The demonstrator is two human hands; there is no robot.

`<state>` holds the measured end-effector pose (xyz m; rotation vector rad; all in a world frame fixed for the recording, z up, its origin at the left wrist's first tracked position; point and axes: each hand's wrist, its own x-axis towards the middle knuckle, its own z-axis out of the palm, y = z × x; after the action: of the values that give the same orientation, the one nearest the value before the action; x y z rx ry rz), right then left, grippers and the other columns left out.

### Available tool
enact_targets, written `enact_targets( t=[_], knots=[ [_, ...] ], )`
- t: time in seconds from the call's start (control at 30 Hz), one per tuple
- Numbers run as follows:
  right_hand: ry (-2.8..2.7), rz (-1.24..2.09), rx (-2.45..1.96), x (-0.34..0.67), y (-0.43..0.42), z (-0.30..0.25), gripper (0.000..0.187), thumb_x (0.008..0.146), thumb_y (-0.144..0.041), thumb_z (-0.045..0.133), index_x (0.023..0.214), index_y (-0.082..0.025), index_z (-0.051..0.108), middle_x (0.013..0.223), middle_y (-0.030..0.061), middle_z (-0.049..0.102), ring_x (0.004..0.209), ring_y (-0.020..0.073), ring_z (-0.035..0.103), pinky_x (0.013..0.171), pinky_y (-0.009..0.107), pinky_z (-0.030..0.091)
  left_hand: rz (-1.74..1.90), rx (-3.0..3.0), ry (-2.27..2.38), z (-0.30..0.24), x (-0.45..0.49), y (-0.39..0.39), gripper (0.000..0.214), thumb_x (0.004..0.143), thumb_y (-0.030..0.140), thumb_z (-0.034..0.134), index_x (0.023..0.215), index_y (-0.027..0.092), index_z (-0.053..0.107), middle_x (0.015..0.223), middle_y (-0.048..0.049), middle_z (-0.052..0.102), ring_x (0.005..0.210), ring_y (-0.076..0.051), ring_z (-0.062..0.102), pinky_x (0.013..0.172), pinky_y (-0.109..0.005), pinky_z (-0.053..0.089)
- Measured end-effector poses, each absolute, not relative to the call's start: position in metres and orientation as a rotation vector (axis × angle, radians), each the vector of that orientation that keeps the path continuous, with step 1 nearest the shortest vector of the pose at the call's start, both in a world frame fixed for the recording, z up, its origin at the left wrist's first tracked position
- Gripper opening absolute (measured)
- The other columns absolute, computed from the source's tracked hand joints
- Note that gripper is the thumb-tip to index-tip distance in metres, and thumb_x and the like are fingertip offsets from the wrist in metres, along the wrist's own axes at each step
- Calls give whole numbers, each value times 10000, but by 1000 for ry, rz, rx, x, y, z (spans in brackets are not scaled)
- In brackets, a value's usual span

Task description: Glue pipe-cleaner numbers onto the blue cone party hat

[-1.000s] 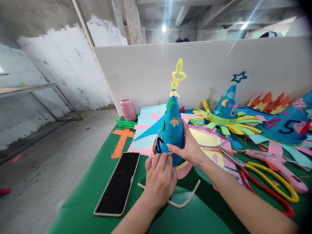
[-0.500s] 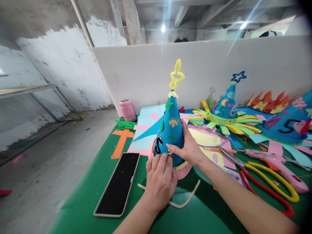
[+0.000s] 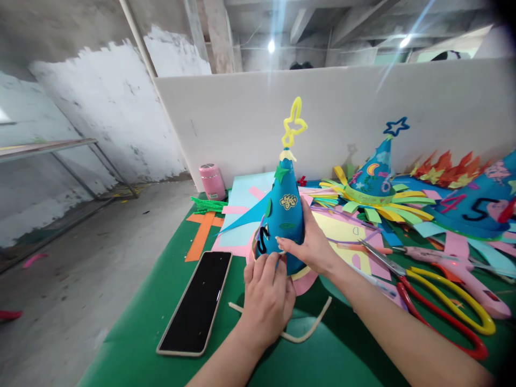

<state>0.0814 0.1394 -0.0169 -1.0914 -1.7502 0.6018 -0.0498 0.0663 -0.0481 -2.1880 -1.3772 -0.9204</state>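
Observation:
A blue cone-shaped party hat stands upright before me, with a yellow pipe-cleaner shape at its tip, green cutouts and a black curved figure on its side. My right hand wraps round the hat's right side, thumb across its front. At the lower front, my left hand presses with curled fingers near the brim; its fingertips are partly hidden, and I cannot make out anything small between them. Beneath my left wrist lies a cream pipe cleaner, bent, on the green table.
A phone lies left of my hands. Scissors and a pink glue gun rest at the right. Behind are paper strips, a second blue hat, another hat and a pink bottle by a white partition.
The view has shifted very slightly. Both hands keep almost the same place on the hat, and nothing has been taken up or let go.

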Motion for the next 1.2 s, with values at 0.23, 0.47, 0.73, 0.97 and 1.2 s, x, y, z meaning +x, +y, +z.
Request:
enact_targets(
  t=[0.23,0.47,0.73,0.97,1.2],
  knots=[
    [-1728,640,-1079,84,142,-19,938,669,-414,624,1371,-254,23,1349,86,334,1237,310,289,972,505,285,-929,-2163,-1373,-48,-50,64,268,740,171,496,991,124,575,1025,-148,598,977,-296,506,805,-421,361],
    [-1712,608,-1135,77,141,-18,994,638,-408,643,1373,-217,1,1367,123,290,1226,332,298,959,507,295,-937,-2180,-1370,-47,-49,63,232,730,153,506,946,114,582,1019,-152,602,971,-307,505,803,-433,359],
    [-1524,861,-1028,94,136,-10,742,769,-431,506,1356,-246,92,1359,88,281,1265,210,249,994,400,298,-1153,-2139,-1452,-38,-51,62,67,715,139,519,762,156,563,861,-97,553,837,-232,512,710,-370,373],
    [-1457,747,-1092,118,122,-28,519,798,-395,490,1273,-285,311,1260,73,434,1171,226,391,950,434,334,-1415,-2075,-1813,-44,-61,77,46,716,147,483,750,177,479,770,-57,507,783,-214,501,661,-349,408],
    [-1625,648,-1174,124,112,-52,507,845,-284,391,1327,-219,250,1289,100,425,1173,220,398,974,436,314,-1668,-1996,-2134,-51,-72,87,308,690,168,494,997,139,487,960,-102,513,919,-244,502,781,-393,417]
  ],
)
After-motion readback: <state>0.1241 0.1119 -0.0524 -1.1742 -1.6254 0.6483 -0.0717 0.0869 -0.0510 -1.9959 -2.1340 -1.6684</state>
